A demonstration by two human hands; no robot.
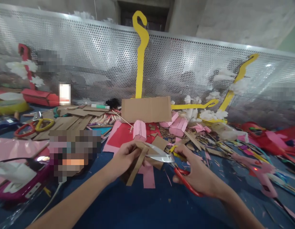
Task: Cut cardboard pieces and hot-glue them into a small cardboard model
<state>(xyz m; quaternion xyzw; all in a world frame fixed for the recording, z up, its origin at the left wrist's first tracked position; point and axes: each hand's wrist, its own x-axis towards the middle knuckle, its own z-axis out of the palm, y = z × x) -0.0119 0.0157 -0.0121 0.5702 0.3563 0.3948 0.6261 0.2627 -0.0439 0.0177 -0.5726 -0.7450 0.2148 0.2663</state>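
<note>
In the middle, my left hand (125, 160) is closed on a piece of brown cardboard (137, 165), one narrow strip of it hanging down toward me. My right hand (196, 170) grips scissors (187, 182) with one red and one yellow handle. Their blades are spread and reach left to the cardboard's edge beside my left fingers. Beneath the cardboard lies a pink paper piece (148, 176) on the blue table (138, 210). Just beyond my left hand stands a small pink folded box (139, 130), near a red sheet (118, 135).
A cardboard box (146, 109) with a tall yellow hook shape (140, 60) stands at the back. A pink glue gun (259, 171) with a red light lies right. Left are a purple power strip (25, 187) and other scissors (44, 125). Scraps litter the right side.
</note>
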